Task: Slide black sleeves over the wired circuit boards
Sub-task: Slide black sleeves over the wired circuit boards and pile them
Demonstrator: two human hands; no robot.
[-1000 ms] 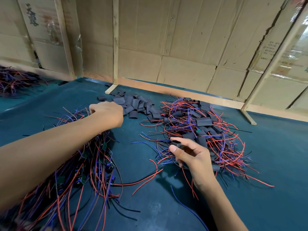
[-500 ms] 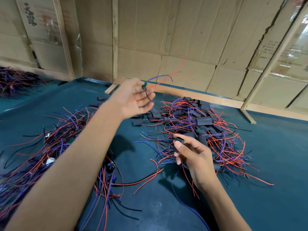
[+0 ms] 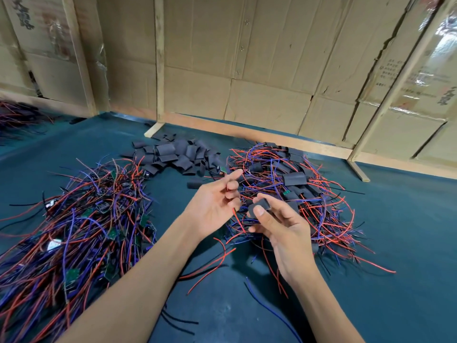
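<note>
Black sleeve [image 3: 258, 208] pinched by right hand [image 3: 279, 231]; left hand [image 3: 212, 206] seemingly holds wires.

Teal table [image 3: 395, 243]: wired boards [image 3: 81, 226], black sleeves [image 3: 178, 154], sleeved boards [image 3: 296, 191]

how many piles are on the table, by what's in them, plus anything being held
Bare wired boards pile: 1
Loose black sleeves pile: 1
Sleeved boards pile: 1
Far-left wire pile, contents too distant to tell: 1
Black sleeve pinched in the right hand: 1
Total: 4 piles and 1 held sleeve
</note>
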